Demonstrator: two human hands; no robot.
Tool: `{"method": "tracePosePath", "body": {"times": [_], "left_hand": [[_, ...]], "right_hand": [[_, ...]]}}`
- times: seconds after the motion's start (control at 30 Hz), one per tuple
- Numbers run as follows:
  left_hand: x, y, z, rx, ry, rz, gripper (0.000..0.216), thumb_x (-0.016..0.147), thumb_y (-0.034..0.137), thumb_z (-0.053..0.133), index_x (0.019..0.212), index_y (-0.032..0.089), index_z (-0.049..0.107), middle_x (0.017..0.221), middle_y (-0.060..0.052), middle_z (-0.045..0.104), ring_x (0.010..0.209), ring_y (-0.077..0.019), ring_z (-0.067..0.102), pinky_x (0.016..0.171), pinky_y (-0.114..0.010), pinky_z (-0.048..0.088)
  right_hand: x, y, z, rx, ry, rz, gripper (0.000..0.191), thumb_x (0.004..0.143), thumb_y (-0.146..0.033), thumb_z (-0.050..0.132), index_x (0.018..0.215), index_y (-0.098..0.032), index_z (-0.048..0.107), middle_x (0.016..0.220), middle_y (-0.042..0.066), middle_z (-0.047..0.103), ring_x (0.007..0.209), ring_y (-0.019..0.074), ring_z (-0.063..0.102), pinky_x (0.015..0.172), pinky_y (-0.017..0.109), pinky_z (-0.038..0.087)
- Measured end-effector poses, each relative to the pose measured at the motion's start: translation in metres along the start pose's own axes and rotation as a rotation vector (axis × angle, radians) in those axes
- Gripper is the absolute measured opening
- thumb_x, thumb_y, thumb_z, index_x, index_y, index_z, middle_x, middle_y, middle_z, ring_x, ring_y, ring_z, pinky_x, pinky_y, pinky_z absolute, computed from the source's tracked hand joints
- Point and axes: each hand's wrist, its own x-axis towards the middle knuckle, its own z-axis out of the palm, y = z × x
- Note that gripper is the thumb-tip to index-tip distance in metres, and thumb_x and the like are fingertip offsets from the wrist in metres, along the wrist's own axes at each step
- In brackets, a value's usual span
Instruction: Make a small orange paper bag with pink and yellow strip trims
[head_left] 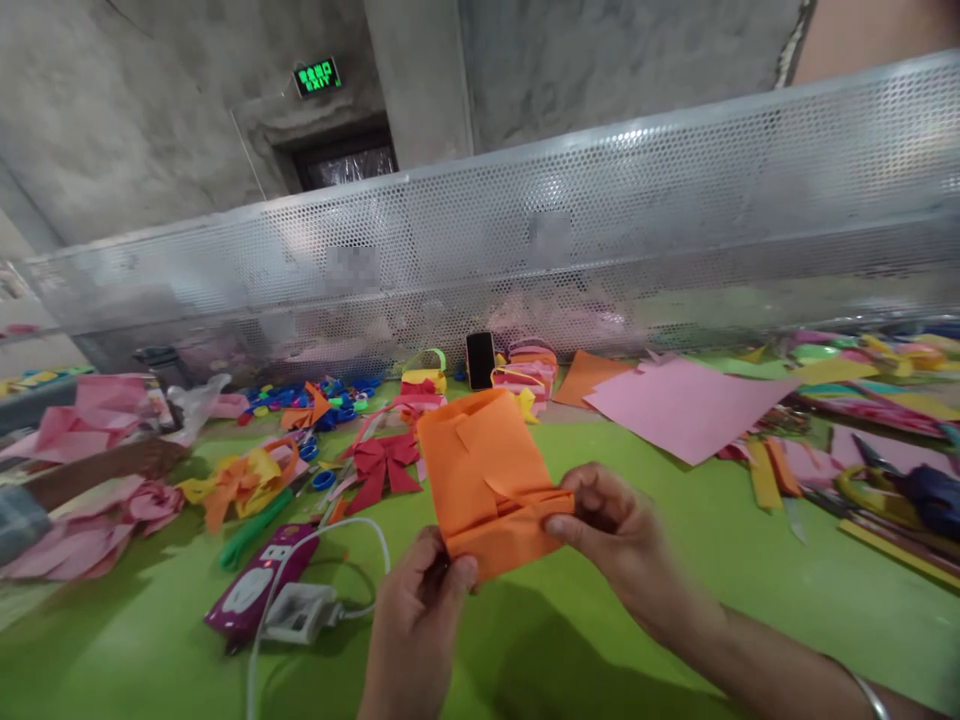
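I hold a folded orange paper piece (484,470) upright over the green table (675,560). My left hand (416,610) pinches its lower left corner from below. The fingers of my right hand (619,535) are closed on its lower right edge. The paper has cut slits and creased flaps, and its top leans away from me.
A red paper bow (382,462), orange-yellow ribbons (240,480), a green tool (255,528) and a purple power strip (259,585) with a white charger (300,612) lie left. Pink sheet (686,405), phone (480,360), small paper baskets (525,372), and a perforated metal screen (600,230) behind.
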Motion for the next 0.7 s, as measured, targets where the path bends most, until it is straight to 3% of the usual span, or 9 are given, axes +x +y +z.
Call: {"method": "tracePosePath", "body": {"times": [0.1,0.17,0.27,0.43,0.7], "left_hand": [[0.000,-0.001,0.000,-0.060,-0.008,-0.031,0.030,0.070,0.032,0.066,0.096,0.017,0.065,0.093,-0.005,0.069,0.081,-0.0173,0.063,0.071,-0.024,0.051],[0.000,0.000,0.001,-0.093,-0.030,-0.056,0.034,0.069,0.033,0.067,0.098,0.016,0.064,0.098,-0.007,0.069,0.083,-0.0189,0.064,0.074,-0.026,0.053],[-0.002,0.006,0.005,-0.107,-0.105,-0.092,0.036,0.069,0.033,0.067,0.100,0.015,0.063,0.100,-0.008,0.068,0.083,-0.0208,0.066,0.074,-0.029,0.055],[-0.003,0.011,0.011,-0.129,-0.008,-0.079,0.036,0.066,0.026,0.067,0.101,0.016,0.061,0.097,-0.005,0.069,0.083,-0.0207,0.066,0.070,-0.029,0.057],[0.002,0.002,0.009,-0.121,-0.103,-0.178,0.027,0.067,0.032,0.069,0.087,0.013,0.069,0.088,-0.006,0.073,0.075,-0.0226,0.069,0.074,-0.033,0.057]], "right_hand": [[0.002,0.000,0.000,-0.002,-0.023,-0.003,0.026,0.064,-0.035,0.075,0.069,-0.020,0.055,0.055,-0.005,0.052,0.051,0.0096,0.048,0.045,0.019,0.040],[0.003,-0.002,-0.001,-0.018,-0.084,-0.024,0.019,0.068,-0.034,0.072,0.071,-0.019,0.060,0.069,0.001,0.063,0.064,0.0141,0.057,0.057,0.024,0.048],[0.004,-0.004,-0.002,-0.053,-0.156,-0.074,0.013,0.075,-0.032,0.065,0.072,-0.019,0.066,0.087,0.005,0.067,0.082,0.0178,0.061,0.072,0.028,0.051],[0.004,-0.003,-0.003,-0.068,-0.206,-0.107,0.011,0.078,-0.030,0.063,0.080,-0.022,0.071,0.091,0.004,0.067,0.084,0.0172,0.062,0.072,0.027,0.051],[0.005,-0.001,-0.003,-0.070,-0.132,-0.080,0.012,0.073,-0.029,0.068,0.081,-0.024,0.075,0.085,0.005,0.072,0.079,0.0194,0.065,0.071,0.031,0.054]]}}
